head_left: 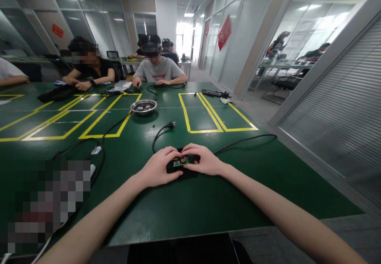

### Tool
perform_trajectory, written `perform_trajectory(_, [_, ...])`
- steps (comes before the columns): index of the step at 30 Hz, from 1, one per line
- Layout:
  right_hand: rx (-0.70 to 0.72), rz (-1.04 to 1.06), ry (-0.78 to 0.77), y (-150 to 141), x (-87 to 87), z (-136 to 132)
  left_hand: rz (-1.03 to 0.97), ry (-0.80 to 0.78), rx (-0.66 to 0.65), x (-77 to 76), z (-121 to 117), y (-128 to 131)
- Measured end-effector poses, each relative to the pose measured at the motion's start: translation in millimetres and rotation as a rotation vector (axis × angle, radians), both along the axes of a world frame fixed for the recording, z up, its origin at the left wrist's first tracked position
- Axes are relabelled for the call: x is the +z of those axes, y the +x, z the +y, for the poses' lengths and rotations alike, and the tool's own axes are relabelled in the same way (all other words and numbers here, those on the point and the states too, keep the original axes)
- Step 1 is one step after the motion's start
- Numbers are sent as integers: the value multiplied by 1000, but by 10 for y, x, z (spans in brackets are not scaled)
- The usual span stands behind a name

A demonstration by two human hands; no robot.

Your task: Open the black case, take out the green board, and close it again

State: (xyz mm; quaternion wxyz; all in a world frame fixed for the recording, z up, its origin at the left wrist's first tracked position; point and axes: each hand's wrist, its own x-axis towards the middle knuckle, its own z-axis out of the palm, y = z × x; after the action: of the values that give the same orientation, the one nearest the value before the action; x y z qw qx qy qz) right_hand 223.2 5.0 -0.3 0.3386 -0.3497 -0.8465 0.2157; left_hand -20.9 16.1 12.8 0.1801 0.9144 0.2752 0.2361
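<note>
A small green circuit board (180, 162) with a copper-coloured coil sits between my hands, low over the table. Around and below it is a black casing (185, 175), partly hidden by my fingers. My left hand (159, 168) curves round the casing's left side, thumb in front and fingers behind. From the right, my right hand (206, 160) closes in on the board's right end, its fingertips nearly meeting the left ones. Beyond my left hand a black power cord (154, 139) ends in a plug (171, 125). Another black cord (245, 140) runs off rightward from behind my right hand.
The green table (238, 192) carries yellow tape outlines (205, 132). A metal bowl (143, 107) with small metal parts stands ahead. Black cables and a blurred-out object (50, 204) lie at left. A folded black tripod-like item (216, 93) is at the far right. Co-workers (159, 71) sit opposite.
</note>
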Motion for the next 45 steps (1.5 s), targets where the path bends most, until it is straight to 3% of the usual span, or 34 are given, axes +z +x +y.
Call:
perform_trajectory(3, [-197, -143, 43, 101, 7, 48, 14, 1, 4, -27, 49, -39])
perform_trajectory(6, [-331, -269, -31, 199, 22, 79, 33, -8, -17, -45, 97, -80])
perform_trajectory(11, [-157, -104, -203, 275, 32, 64, 16, -37, -3, -77, 123, -84])
perform_trajectory(14, [-109, -36, -211, 259, -2, 57, -3, -47, 27, -107, 122, -64])
perform_trajectory(20, [-174, -159, -37, 209, -89, 59, 13, -6, 64, -161, 136, -60])
perform_trajectory(27, [-303, -329, -27, 131, -76, 43, 33, -9, 68, -178, 145, -100])
perform_trajectory(34, [-271, -452, 71, 75, -64, -39, 0, -32, 63, -153, 118, -73])
perform_trajectory(40, [-280, -473, 57, 79, -63, -35, -60, -20, 39, -127, 99, -36])
perform_trajectory(45, [-283, -439, 46, 96, -66, -22, -117, 40, 171, -59, 152, -83])
